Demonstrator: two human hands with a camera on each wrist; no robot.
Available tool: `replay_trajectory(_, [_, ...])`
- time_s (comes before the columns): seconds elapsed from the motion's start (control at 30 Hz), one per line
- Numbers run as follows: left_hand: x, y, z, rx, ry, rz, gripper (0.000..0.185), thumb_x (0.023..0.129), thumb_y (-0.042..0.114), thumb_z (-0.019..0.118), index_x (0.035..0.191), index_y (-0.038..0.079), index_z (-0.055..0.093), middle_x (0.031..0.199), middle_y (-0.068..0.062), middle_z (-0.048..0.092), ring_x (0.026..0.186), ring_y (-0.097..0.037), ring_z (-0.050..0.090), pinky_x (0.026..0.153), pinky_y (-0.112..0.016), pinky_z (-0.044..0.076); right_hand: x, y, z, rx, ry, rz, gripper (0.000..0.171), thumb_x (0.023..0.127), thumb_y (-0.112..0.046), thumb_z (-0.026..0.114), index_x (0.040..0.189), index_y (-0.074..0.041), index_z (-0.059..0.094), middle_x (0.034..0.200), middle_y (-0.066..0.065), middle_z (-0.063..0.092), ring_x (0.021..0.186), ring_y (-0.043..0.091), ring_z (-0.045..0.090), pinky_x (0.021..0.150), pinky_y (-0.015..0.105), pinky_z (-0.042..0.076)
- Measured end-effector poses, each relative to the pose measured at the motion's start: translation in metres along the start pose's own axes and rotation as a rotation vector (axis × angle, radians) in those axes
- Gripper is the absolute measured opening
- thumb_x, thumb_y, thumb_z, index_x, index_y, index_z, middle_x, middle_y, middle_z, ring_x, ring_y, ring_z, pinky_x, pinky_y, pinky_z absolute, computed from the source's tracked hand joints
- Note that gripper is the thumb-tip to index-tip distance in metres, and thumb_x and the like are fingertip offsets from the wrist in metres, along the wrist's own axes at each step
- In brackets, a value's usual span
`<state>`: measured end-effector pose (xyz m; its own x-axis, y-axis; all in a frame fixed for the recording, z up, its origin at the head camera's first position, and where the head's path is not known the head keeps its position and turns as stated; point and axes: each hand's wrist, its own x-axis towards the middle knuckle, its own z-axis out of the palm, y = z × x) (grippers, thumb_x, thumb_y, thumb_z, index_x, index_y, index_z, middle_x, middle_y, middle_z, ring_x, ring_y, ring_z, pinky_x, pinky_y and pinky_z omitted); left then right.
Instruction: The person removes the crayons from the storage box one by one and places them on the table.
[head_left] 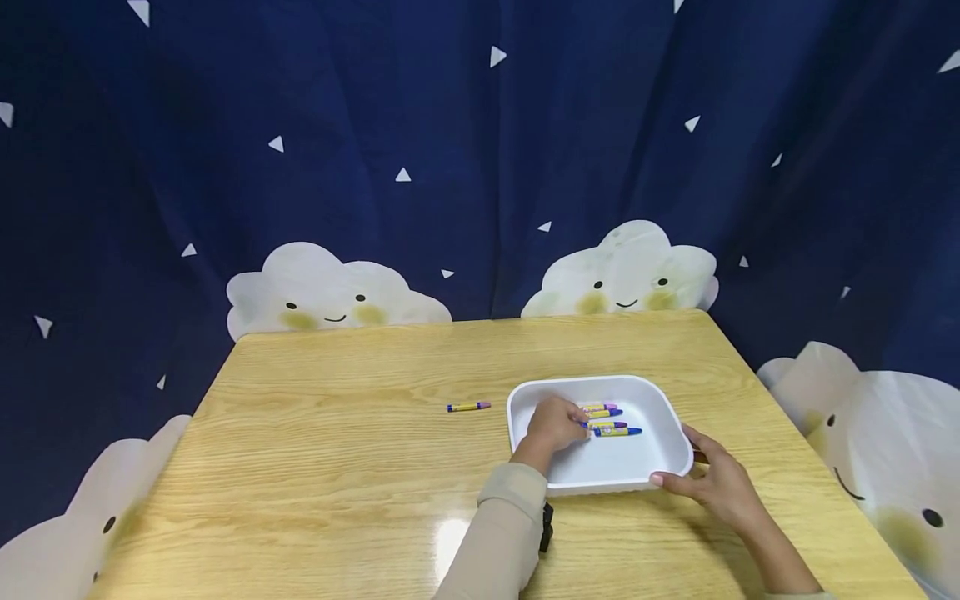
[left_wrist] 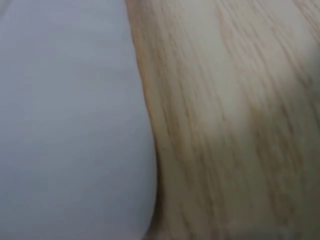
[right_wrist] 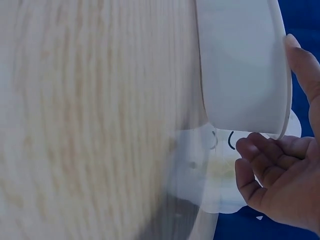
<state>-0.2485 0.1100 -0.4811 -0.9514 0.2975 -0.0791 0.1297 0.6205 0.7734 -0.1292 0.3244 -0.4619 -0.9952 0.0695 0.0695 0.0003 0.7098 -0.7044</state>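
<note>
1. My left hand (head_left: 555,423) is inside the shallow white plastic tray (head_left: 660,467), fingers curled over the near ends of the purple-and-yellow wrapped crayons (head_left: 609,419) lying there. I cannot tell whether I pinch one or only touch them.
2. My right hand (head_left: 716,483) steadies the tray at its near right corner, thumb on the rim and fingers curled beneath the edge, as the right wrist view shows.
3. Count: four crayons lie side by side in the tray, and one more crayon (head_left: 468,407) rests on the light wooden table (head_left: 337,467), well apart to the tray's left. One tray.
4. Risk, as I judge it: the crayons are round, so a nudge from my knuckles could roll them apart. If my right hand lifts its corner, the tray could tilt and slide them.
</note>
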Motion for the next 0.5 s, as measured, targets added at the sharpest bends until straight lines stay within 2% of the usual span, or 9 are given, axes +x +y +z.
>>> replay_trajectory(0.23, [0.003,0.0037,0.003,0.126,0.029,-0.024,0.02,0.064,0.015,0.084,0.081,0.02,0.076,0.076,0.012,0.063,0.068,-0.006,0.053,0.06,-0.02,0.041,-0.0016,-0.0018,-0.0002,0.028,-0.006,0.04,0.101,0.069,-0.035,0.082,0.141,0.009,0.026,0.123,0.031,0.049,0.104,0.042,0.052,0.067,0.034,0.048])
replay_trajectory(0.5, [0.002,0.0038,0.0061,0.153,0.035,-0.064,0.016,0.063,0.018,0.085,0.072,0.02,0.072,0.067,0.013,0.056,0.061,-0.006,0.05,0.055,-0.022,0.04,-0.0017,-0.002,0.0005,0.027,-0.007,0.04,0.1,0.069,-0.035,0.082,0.141,0.008,0.027,0.121,0.031,0.05,0.104,0.041,0.053,0.066,0.031,0.048])
